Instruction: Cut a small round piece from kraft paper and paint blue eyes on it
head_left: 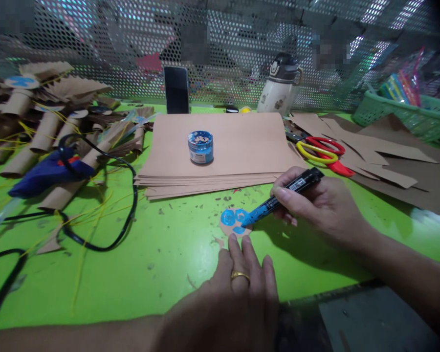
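Note:
A small round brown paper disc, partly painted blue, lies on the green table. My right hand is closed on a blue-tipped marker pen whose tip touches the disc. My left hand, with a gold ring on one finger, lies flat with its fingertips pressing the near edge of the disc. A small jar of blue paint stands on a stack of brown paper sheets behind the disc.
A blue glue gun with a black cable lies at left among cardboard tubes. Red-and-yellow scissors rest on brown paper scraps at right. A phone, a bottle and a green basket stand at the back.

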Available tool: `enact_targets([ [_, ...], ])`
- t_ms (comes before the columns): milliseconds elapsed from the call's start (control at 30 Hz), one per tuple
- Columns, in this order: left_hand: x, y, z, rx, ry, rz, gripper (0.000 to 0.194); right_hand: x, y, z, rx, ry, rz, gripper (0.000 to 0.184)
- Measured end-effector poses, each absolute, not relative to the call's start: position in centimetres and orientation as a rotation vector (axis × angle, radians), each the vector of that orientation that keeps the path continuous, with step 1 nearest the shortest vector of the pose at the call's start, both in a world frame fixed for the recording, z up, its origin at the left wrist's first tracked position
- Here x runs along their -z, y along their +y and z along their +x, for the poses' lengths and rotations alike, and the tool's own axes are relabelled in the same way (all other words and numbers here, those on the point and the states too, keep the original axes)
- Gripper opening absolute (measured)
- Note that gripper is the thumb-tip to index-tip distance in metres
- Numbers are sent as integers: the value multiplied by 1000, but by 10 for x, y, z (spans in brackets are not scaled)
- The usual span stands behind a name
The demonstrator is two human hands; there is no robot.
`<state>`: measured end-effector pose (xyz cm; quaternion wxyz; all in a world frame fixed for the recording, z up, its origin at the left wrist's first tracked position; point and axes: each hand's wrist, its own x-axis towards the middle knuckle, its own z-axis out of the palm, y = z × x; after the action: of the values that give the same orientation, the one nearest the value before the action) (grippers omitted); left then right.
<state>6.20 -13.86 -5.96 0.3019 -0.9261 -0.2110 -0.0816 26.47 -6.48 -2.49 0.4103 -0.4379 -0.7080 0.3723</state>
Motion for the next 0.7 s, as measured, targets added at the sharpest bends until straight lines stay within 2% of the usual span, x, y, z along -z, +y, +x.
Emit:
enact_targets([
  [500,61,-139,60,218,-544,-2444,41,27,-65,265,-1050,-1767,-1086,13],
  [700,63,-137,61,279,-533,-2405,39,26,-64,265,-992,-1786,-1101,14],
])
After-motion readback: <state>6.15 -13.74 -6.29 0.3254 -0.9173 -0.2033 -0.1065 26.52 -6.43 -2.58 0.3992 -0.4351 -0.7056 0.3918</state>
